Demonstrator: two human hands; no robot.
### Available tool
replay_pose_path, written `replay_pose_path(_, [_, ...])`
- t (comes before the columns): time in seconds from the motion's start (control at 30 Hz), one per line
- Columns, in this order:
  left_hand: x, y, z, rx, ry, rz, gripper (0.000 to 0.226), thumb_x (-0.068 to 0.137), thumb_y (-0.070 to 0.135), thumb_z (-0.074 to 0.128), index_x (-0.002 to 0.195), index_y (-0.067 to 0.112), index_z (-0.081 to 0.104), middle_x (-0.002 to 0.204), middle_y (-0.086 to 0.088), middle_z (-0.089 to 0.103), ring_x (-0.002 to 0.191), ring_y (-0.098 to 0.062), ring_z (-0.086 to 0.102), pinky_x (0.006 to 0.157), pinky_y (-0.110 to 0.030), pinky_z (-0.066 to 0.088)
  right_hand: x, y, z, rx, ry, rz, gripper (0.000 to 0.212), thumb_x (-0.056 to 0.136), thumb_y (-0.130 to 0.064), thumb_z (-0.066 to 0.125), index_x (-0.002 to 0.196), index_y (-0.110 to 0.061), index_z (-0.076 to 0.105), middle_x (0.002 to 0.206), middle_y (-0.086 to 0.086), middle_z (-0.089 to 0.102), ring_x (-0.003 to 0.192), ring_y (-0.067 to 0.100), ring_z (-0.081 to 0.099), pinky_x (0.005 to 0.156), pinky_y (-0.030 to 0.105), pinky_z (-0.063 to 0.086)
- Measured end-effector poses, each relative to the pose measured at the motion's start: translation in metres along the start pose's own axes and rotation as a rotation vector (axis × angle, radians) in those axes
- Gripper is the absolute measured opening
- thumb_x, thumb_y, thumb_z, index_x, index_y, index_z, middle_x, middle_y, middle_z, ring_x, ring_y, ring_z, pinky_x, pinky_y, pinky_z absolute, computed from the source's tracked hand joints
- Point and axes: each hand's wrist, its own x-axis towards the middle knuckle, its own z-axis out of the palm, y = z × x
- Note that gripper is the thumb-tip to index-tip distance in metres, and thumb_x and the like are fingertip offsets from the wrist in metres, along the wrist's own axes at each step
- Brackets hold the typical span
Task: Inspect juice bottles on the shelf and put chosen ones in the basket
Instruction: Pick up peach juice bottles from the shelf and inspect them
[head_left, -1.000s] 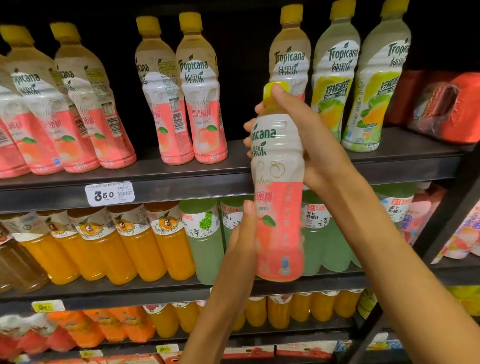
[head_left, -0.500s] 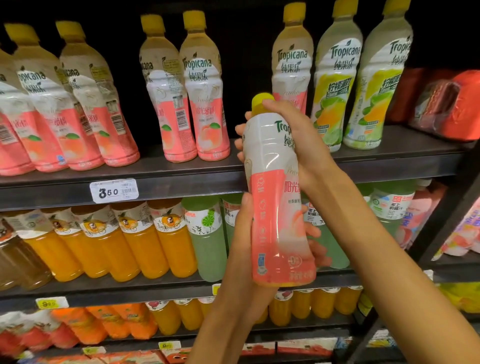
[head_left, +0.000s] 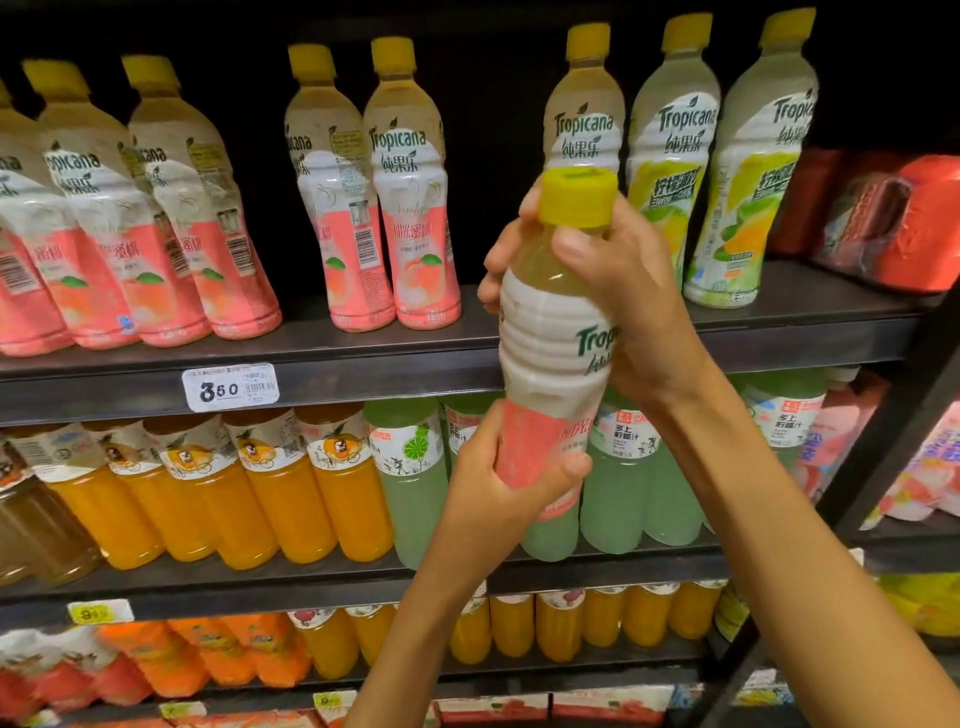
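The peach juice bottle (head_left: 550, 343) is held in front of the shelf (head_left: 363, 374), long axis near upright, yellow cap (head_left: 576, 197) tipped toward the camera. The right hand (head_left: 623, 291) wraps its neck; the left hand (head_left: 498, 493) grips its pink base.

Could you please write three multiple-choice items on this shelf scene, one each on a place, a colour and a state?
1. Where does the left hand grip the held bottle?
A. the cap
B. the pink lower part
C. not at all

2. What colour is the held bottle's cap?
A. yellow
B. red
C. white

3. Is the held bottle standing on the shelf?
A. yes, upright
B. yes, lying down
C. no, held in front of it

Answers: 1 B, its fingers wrap the pink lower part; 2 A, the cap is yellow; 3 C, the left hand and right hand hold it off the shelf.
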Motion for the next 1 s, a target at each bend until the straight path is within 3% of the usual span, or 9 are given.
replay_pose_path(0.17, [-0.001,-0.005,0.000,-0.007,-0.003,0.037,0.053,0.062,0.047,0.078,0.108,0.034,0.055,0.105,0.026,0.067,0.101,0.003,0.062,0.079,-0.009,0.047,-0.005,-0.003,0.006,-0.120,-0.067,-0.052,0.021,0.084,-0.016,0.057,0.102,-0.006,0.055,0.090,0.001,0.070,0.082,0.023,0.068,0.077,0.033,0.052])
replay_pose_path(0.23, [-0.004,-0.004,-0.002,-0.064,0.000,0.026,0.057,0.059,0.058,0.077,0.107,0.035,0.056,0.105,0.022,0.068,0.101,0.001,0.063,0.079,-0.010,0.048,-0.004,-0.006,0.005,-0.101,-0.042,0.001,0.024,0.086,-0.022,0.054,0.105,-0.007,0.056,0.093,0.002,0.071,0.087,0.022,0.068,0.080,0.033,0.051])
replay_pose_path(0.4, [-0.020,-0.003,-0.008,-0.188,-0.161,-0.130,0.060,0.060,0.077,0.062,0.109,0.042,0.064,0.113,0.005,0.070,0.106,-0.014,0.065,0.082,-0.022,0.053,0.002,-0.004,-0.004,0.065,0.019,0.194,0.033,0.088,-0.036,0.048,0.106,-0.013,0.063,0.100,0.003,0.071,0.098,0.021,0.065,0.090,0.037,0.052])
replay_pose_path(0.5, [-0.026,-0.003,-0.008,-0.222,-0.204,-0.275,0.061,0.059,0.086,0.054,0.105,0.048,0.064,0.114,0.000,0.070,0.108,-0.019,0.065,0.093,-0.039,0.052,0.005,0.007,-0.001,0.209,0.033,0.342,0.034,0.091,-0.036,0.045,0.105,-0.011,0.064,0.095,0.008,0.071,0.089,0.024,0.068,0.076,0.038,0.057])
replay_pose_path(0.6, [-0.024,-0.005,-0.005,-0.265,-0.234,-0.274,0.061,0.071,0.081,0.048,0.112,0.039,0.065,0.115,-0.006,0.069,0.109,-0.024,0.064,0.095,-0.042,0.050,0.005,0.015,0.000,0.246,0.138,0.387,0.030,0.090,-0.034,0.051,0.099,-0.009,0.065,0.087,0.010,0.070,0.075,0.022,0.067,0.064,0.033,0.057])
replay_pose_path(0.7, [-0.021,-0.006,-0.004,-0.308,-0.103,-0.280,0.076,0.063,0.083,0.055,0.121,0.035,0.060,0.121,-0.005,0.066,0.114,-0.021,0.062,0.097,-0.043,0.049,0.003,0.018,-0.005,0.108,0.266,0.349,0.025,0.091,-0.033,0.055,0.098,-0.013,0.067,0.086,0.006,0.072,0.077,0.020,0.067,0.069,0.032,0.056])
replay_pose_path(0.8, [-0.019,-0.003,-0.001,-0.235,-0.060,-0.190,0.061,0.067,0.069,0.062,0.116,0.033,0.058,0.111,0.005,0.070,0.105,-0.013,0.066,0.081,-0.024,0.055,0.001,0.019,-0.003,0.020,0.322,0.321,0.021,0.092,-0.032,0.057,0.098,-0.015,0.068,0.087,0.005,0.070,0.082,0.021,0.066,0.072,0.032,0.055])
replay_pose_path(0.9, [-0.015,0.000,0.005,-0.156,0.036,-0.096,0.050,0.066,0.052,0.066,0.109,0.028,0.060,0.102,0.010,0.072,0.097,-0.008,0.068,0.073,-0.018,0.054,0.000,0.014,0.000,-0.016,0.286,0.281,0.024,0.088,-0.034,0.057,0.102,-0.017,0.067,0.091,0.005,0.072,0.090,0.024,0.068,0.080,0.034,0.055])
replay_pose_path(1.0, [-0.011,-0.001,0.007,-0.088,0.110,0.015,0.048,0.065,0.045,0.068,0.108,0.026,0.058,0.097,0.013,0.071,0.091,-0.005,0.067,0.072,-0.016,0.052,-0.004,0.004,-0.002,-0.099,0.139,0.231,0.028,0.082,-0.037,0.063,0.106,-0.023,0.065,0.103,0.003,0.073,0.102,0.024,0.069,0.083,0.032,0.056])
